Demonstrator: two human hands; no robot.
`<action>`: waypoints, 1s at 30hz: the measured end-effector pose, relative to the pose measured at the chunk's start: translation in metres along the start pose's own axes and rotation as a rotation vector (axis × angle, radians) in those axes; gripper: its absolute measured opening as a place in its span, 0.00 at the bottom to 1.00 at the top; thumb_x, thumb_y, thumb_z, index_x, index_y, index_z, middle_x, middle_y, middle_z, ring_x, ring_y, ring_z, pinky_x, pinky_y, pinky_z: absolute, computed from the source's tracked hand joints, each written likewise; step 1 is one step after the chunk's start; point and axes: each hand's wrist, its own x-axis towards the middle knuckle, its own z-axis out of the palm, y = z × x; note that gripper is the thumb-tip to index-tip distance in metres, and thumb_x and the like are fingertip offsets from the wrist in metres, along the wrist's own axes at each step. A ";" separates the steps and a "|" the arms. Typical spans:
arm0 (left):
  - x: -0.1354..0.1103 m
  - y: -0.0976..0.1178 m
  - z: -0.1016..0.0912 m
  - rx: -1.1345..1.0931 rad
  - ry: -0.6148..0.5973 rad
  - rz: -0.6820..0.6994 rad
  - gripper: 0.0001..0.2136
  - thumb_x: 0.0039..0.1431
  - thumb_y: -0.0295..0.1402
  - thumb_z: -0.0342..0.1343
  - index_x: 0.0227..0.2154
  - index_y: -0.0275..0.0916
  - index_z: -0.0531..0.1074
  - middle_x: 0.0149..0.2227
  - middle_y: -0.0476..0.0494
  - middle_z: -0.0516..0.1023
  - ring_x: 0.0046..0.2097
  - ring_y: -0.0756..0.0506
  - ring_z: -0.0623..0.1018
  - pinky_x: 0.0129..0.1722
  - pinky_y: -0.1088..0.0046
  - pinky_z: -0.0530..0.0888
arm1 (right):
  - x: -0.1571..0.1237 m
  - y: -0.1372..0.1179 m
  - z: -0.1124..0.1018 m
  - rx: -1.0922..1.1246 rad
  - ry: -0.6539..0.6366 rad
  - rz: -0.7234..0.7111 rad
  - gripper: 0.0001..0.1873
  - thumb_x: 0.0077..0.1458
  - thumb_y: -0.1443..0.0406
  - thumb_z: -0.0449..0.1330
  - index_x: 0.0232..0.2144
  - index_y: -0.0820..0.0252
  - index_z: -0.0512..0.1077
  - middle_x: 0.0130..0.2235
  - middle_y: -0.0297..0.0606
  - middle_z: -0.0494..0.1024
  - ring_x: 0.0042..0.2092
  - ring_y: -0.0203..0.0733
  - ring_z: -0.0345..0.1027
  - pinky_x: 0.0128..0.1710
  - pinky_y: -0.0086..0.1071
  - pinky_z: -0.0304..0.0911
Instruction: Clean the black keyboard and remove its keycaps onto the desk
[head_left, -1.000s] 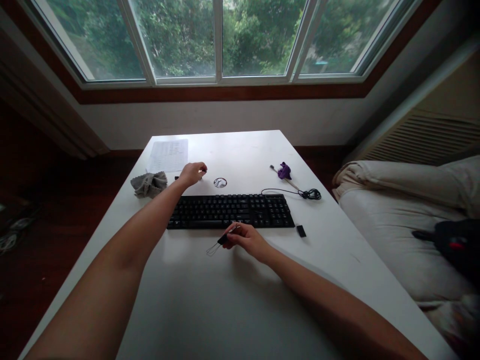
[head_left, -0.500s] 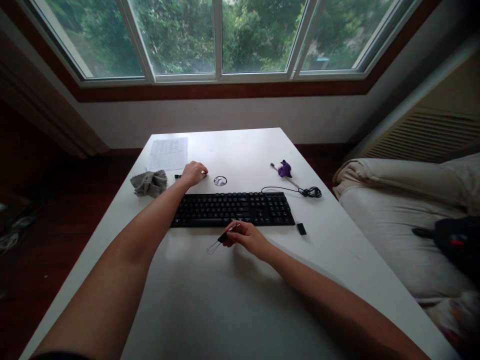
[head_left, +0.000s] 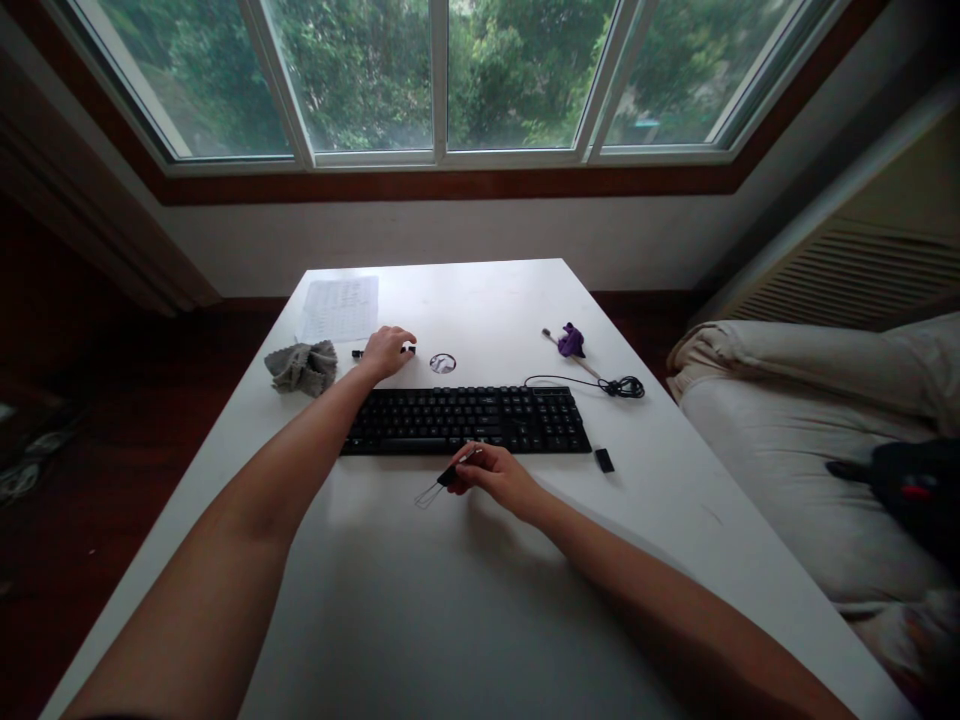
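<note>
My left hand [head_left: 386, 350] reaches past the back left of the black keyboard [head_left: 465, 420]. Its fingers are apart over a thin black object [head_left: 358, 353], whose two ends show on either side of the hand; its kind is not clear. In front of the keyboard, my right hand [head_left: 491, 475] pinches a keycap puller [head_left: 447, 477] with a black grip, its wire loops pointing down to the left. A small black rectangular piece [head_left: 604, 460] lies off the keyboard's right front corner.
On the white table [head_left: 465, 600] are a crumpled grey cloth [head_left: 304, 367], a printed sheet [head_left: 341, 308] and a round shiny piece [head_left: 442, 363]. To the right lie a purple cloth [head_left: 571, 340] on a stick and a coiled cable [head_left: 626, 386]. A couch [head_left: 750, 440] stands beside.
My left hand's fingers have spread a little, and the black object's right end shows more. My right hand stays in place with the keycap puller.
</note>
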 end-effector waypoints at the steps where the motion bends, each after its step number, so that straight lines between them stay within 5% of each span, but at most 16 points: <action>1: -0.003 0.004 -0.002 -0.006 0.022 0.002 0.12 0.56 0.32 0.60 0.44 0.43 0.80 0.50 0.39 0.78 0.53 0.35 0.71 0.57 0.56 0.65 | 0.000 -0.001 0.000 0.002 0.004 0.005 0.18 0.53 0.54 0.69 0.36 0.62 0.75 0.33 0.40 0.82 0.34 0.42 0.78 0.37 0.37 0.73; 5: -0.023 0.021 -0.011 -0.072 0.082 0.037 0.12 0.61 0.33 0.56 0.45 0.42 0.79 0.48 0.39 0.78 0.51 0.38 0.73 0.56 0.58 0.67 | 0.000 -0.014 -0.002 0.005 0.024 -0.021 0.17 0.53 0.54 0.69 0.36 0.62 0.74 0.32 0.40 0.82 0.34 0.42 0.78 0.37 0.37 0.73; 9: -0.054 0.039 -0.018 -0.142 0.000 0.089 0.12 0.64 0.37 0.54 0.45 0.42 0.79 0.47 0.41 0.79 0.48 0.40 0.76 0.53 0.61 0.70 | 0.013 -0.041 -0.010 -0.023 0.100 -0.140 0.17 0.56 0.53 0.66 0.40 0.60 0.73 0.32 0.38 0.81 0.35 0.43 0.79 0.36 0.36 0.73; 17: -0.100 0.062 -0.016 -0.203 -0.100 0.107 0.13 0.65 0.40 0.53 0.47 0.43 0.78 0.47 0.42 0.80 0.49 0.41 0.78 0.53 0.64 0.72 | 0.084 -0.084 -0.029 -0.423 0.293 -0.463 0.15 0.59 0.54 0.63 0.45 0.55 0.71 0.34 0.33 0.79 0.33 0.39 0.77 0.35 0.32 0.71; 30: -0.111 0.059 -0.007 -0.139 -0.055 0.091 0.16 0.64 0.42 0.56 0.51 0.44 0.76 0.49 0.40 0.79 0.51 0.39 0.76 0.53 0.61 0.70 | 0.154 -0.087 -0.030 -1.016 0.233 -0.398 0.05 0.61 0.64 0.60 0.35 0.58 0.75 0.27 0.31 0.79 0.30 0.35 0.73 0.32 0.27 0.60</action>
